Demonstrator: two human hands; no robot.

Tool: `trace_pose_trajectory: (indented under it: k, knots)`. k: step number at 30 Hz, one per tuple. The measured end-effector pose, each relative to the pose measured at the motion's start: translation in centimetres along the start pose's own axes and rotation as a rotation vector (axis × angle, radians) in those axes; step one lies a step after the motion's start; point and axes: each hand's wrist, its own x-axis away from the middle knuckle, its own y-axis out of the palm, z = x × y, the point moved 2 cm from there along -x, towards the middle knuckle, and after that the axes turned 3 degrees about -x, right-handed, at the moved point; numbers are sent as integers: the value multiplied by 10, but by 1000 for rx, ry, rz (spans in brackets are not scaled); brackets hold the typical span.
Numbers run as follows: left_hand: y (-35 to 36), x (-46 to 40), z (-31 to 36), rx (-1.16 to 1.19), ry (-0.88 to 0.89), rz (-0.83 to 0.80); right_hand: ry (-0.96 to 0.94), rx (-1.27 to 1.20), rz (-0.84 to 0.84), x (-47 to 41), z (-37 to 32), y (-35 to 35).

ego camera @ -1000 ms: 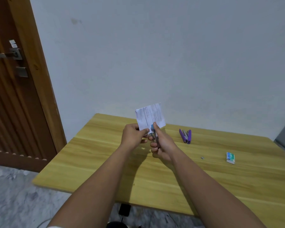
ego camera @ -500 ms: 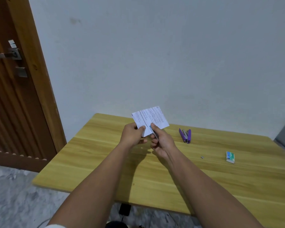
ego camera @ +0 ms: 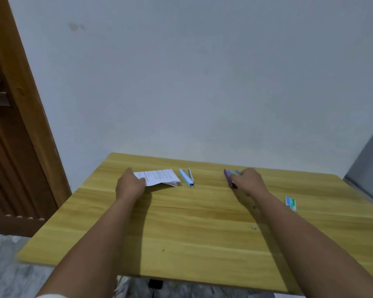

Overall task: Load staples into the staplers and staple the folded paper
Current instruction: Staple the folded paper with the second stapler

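Left hand (ego camera: 130,186) presses flat on the folded paper (ego camera: 159,177) lying on the table (ego camera: 181,233); beside it rests the blue stapler (ego camera: 186,178), open. Right hand (ego camera: 249,180) closes on the purple stapler (ego camera: 229,179), seemingly next to load; staple box (ego camera: 291,203) waits rightward.

Both bare forearms reach forward, spread well apart. The left hand (ego camera: 130,186) lies palm down, fingers curled, knuckles toward the camera. The right hand (ego camera: 249,181) reaches farther right, palm down, its fingers bent; blur hides how tight its grip is.
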Motion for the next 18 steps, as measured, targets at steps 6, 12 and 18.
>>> trace_pose_trajectory:
  k: [6, 12, 18]
  knots:
    - [14, -7, -6, -272, 46, 90, 23, 176, 64, -14, 29, -7]
    - [37, -7, -6, -522, 155, 141, -117, 185, -13, -17, -5, 29]
    - [46, -8, -7, -547, 235, 172, -186, 424, -49, -14, -36, 52]
